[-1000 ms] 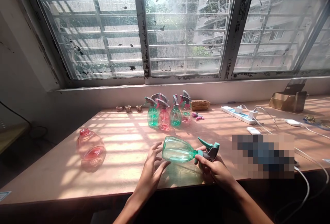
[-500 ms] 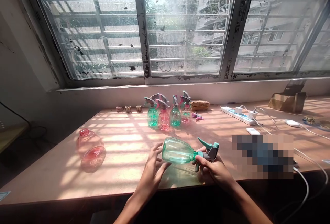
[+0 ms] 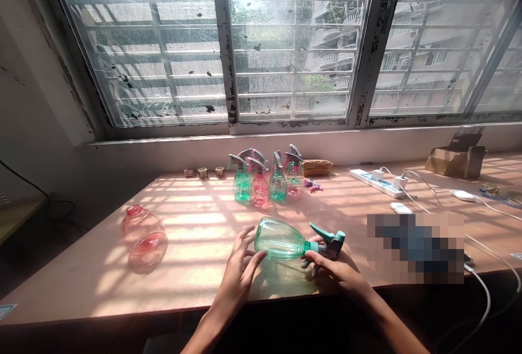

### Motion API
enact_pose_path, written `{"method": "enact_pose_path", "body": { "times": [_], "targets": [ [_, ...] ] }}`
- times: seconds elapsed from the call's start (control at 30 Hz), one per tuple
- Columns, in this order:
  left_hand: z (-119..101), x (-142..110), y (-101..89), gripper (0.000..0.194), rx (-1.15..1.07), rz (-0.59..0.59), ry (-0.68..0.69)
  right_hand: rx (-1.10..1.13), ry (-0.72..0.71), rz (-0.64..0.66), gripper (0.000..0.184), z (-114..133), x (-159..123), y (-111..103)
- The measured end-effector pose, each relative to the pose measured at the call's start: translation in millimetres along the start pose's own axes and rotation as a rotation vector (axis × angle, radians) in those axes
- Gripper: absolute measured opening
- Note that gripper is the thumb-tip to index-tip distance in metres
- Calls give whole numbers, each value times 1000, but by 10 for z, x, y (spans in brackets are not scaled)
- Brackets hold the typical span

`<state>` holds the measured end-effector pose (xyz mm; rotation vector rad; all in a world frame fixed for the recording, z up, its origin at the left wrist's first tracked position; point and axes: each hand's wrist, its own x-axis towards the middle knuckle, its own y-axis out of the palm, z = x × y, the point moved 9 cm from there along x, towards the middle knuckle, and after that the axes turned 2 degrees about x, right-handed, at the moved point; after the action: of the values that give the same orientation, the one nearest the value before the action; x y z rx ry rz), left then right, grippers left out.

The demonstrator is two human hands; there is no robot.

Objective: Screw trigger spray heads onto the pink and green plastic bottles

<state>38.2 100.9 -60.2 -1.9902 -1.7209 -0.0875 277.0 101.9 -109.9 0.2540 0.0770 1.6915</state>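
A clear green spray bottle (image 3: pixel 281 238) lies on its side in the air above the table's front edge, its base to the left and its grey and teal trigger head (image 3: pixel 328 240) to the right. My right hand (image 3: pixel 336 269) is closed around the neck and the spray head, the thumb along the collar. At the base, my left hand (image 3: pixel 240 264) curves its fingers and thumb about the bottle's end, the thumb touching its lower edge. A pink bottle without a head (image 3: pixel 143 237) sits on the table to the left.
Several green and pink spray bottles (image 3: pixel 260 188) stand together near the window wall, a small pink-purple piece (image 3: pixel 313 185) beside them. Behind are small brown blocks (image 3: pixel 203 173) and a brown bundle (image 3: pixel 317 167). To the right are a power strip (image 3: pixel 377 182), cables and a cardboard box (image 3: pixel 454 161).
My right hand has shifted slightly left along the neck, and the trigger head has turned a little. The bottle has moved slightly left, its base closer to my left thumb.
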Motion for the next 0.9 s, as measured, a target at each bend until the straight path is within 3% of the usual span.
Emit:
{"method": "enact_pose_path", "body": {
  "times": [0.17,0.27,0.4,0.53,0.67,0.8,0.9],
  "targets": [
    [-41,-29,-5,45,136,-22,145,28,-30,-40,43,93,52,-8],
    [9,-33,31,51,91,2,79,-16,-28,-15,43,112,7,25],
    [79,-24,34,50,-54,7,-61,-74,-37,66,31,120,-62,98],
    [6,-5,-9,43,73,-4,27,20,6,23,39,40,-4,39],
    [-77,-9,-18,48,151,-13,134,25,-11,-37,44,34,67,-26],
    [-76,-18,17,63,138,15,71,53,11,13,44,35,25,41],
    [-39,-31,-13,52,65,-18,-6,20,-2,39,46,62,-38,79]
  ]
}}
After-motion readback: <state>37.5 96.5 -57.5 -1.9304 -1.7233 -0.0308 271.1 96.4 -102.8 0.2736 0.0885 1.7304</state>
